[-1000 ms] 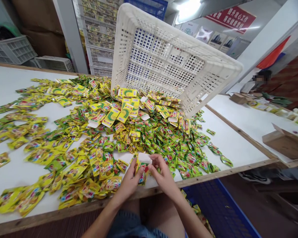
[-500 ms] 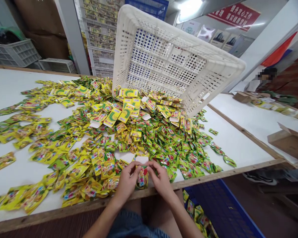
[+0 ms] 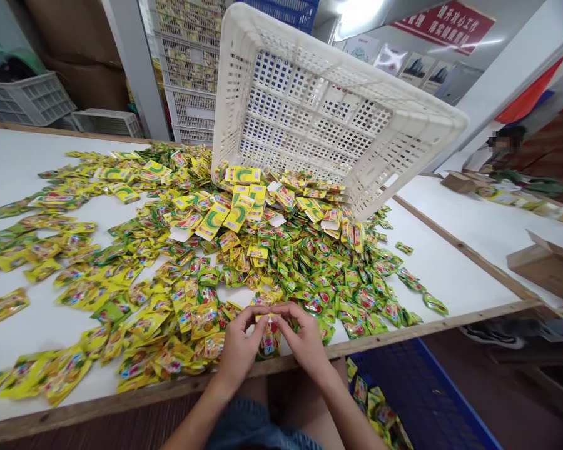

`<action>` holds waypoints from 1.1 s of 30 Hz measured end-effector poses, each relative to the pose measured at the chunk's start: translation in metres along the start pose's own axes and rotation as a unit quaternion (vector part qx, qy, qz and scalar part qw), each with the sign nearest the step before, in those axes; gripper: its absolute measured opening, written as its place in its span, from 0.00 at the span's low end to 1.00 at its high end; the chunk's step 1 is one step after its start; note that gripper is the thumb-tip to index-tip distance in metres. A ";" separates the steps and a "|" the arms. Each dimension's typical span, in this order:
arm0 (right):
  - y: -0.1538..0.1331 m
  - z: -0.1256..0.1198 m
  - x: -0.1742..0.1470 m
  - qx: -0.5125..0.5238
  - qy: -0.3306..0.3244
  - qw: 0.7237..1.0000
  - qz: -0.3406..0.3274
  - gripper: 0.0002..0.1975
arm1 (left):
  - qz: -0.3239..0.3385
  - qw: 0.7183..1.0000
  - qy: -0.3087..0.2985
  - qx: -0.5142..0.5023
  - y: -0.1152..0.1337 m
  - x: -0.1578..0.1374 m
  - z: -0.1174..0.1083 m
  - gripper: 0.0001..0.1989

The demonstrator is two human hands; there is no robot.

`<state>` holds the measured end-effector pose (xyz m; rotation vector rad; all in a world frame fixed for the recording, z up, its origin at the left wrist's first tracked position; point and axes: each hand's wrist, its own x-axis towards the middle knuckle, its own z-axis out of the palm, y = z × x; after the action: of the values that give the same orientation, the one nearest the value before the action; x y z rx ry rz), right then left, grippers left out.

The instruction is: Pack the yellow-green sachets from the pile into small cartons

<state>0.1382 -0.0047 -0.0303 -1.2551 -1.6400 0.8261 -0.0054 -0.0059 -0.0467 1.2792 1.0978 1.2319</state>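
Head view: the left hand (image 3: 241,345) and right hand (image 3: 301,340) were both clamped on a small printed carton (image 3: 269,345) near the front edge of the white table (image 3: 450,275), beside heaped glossy sachets (image 3: 309,256)

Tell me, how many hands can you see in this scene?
2: the left hand and right hand, both holding one small box near the table's front edge. The background person's hands may be hidden.
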 end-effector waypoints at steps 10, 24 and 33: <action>0.002 -0.003 0.006 -0.024 -0.018 1.000 0.001 0.08 | -0.006 0.999 0.017 0.028 -0.003 0.005 0.002 0.10; -0.003 -0.092 -0.049 -0.214 0.103 0.970 0.057 0.10 | 0.085 0.977 -0.022 0.192 0.030 0.030 -0.039 0.16; 0.004 -0.129 -0.069 -0.314 0.052 0.946 0.064 0.12 | 0.214 0.741 0.039 0.636 0.025 0.207 -0.149 0.25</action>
<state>0.2652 -0.0716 -0.0012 -1.8217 -1.8149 0.2946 -0.1407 0.2079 -0.0080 2.6334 1.8946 0.7247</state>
